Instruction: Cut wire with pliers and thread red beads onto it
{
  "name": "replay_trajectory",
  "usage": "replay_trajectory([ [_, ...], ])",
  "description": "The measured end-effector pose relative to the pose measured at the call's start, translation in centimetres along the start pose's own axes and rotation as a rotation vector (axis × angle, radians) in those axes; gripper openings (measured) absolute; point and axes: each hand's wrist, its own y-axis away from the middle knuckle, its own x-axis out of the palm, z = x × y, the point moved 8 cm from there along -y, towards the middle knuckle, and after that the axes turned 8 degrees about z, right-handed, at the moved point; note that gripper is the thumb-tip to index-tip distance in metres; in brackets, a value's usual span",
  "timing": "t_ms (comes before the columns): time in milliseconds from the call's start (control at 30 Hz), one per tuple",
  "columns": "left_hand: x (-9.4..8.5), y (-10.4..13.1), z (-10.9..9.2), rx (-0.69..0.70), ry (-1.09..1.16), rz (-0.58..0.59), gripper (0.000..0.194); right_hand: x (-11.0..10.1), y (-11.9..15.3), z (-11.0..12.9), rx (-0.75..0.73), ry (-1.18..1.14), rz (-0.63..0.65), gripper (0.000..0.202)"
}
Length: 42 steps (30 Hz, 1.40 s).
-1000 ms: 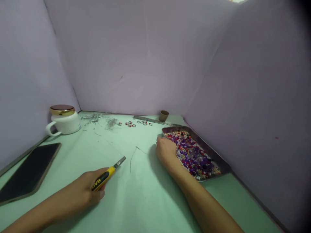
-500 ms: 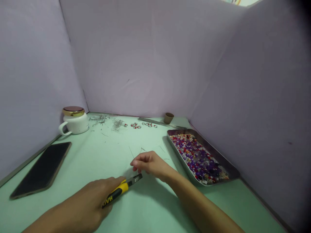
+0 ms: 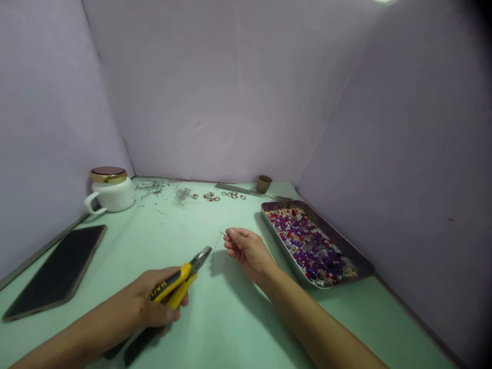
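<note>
Both hands are part-closed above the table: the left curls round pliers, the right pinches wire near their tip. A bead tray flanks the right; phone and mug sit left. Both handles now show, against one half a second ago.

Pale lilac walls enclose a mint-green tabletop on three sides, bright light showing top right.
</note>
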Motion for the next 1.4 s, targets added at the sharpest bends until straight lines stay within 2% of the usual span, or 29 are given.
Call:
replay_trajectory([
  [100, 0.0, -1.6, 1.1, -0.025, 0.277, 0.075, 0.036, -1.1, 1.1, -0.8, -0.009, -0.073, -0.064, 0.024],
  [200, 1.2, -2.6, 3.2, -0.167, 0.443, 0.187, 0.040, -2.5, 2.4, -1.9, 0.009, -0.108, -0.124, 0.024],
  [300, 2.6, -2.7, 4.8, -0.279, 0.499, 0.222, 0.035, -3.3, 3.3, -2.4, -0.023, -0.124, -0.162, 0.025],
  [467, 4.3, -2.4, 5.5, -0.293, 0.470, 0.271, 0.031, -3.2, 3.7, -2.7, -0.051, -0.146, -0.174, 0.025],
  [633, 3.9, -2.7, 5.8, -0.232, 0.441, 0.188, 0.036, -3.1, 3.9, -2.6, -0.074, -0.144, -0.171, 0.027],
  [867, 4.7, -3.1, 5.8, -0.294, 0.513, 0.320, 0.030, -3.0, 3.9, -2.7, -0.098, -0.129, -0.147, 0.026],
  [1033, 5.1, -3.0, 5.2, -0.289, 0.578, 0.332, 0.026, -2.6, 4.1, -2.6, -0.121, -0.081, -0.125, 0.025],
  [1267, 4.8, -3.2, 4.6, -0.250, 0.583, 0.300, 0.030, -2.6, 4.5, -1.9, -0.172, 0.060, -0.166, 0.021],
  [1400, 4.4, -3.3, 5.2, -0.240, 0.519, 0.206, 0.034, -2.6, 4.6, -1.8, -0.187, 0.096, -0.162, 0.020],
])
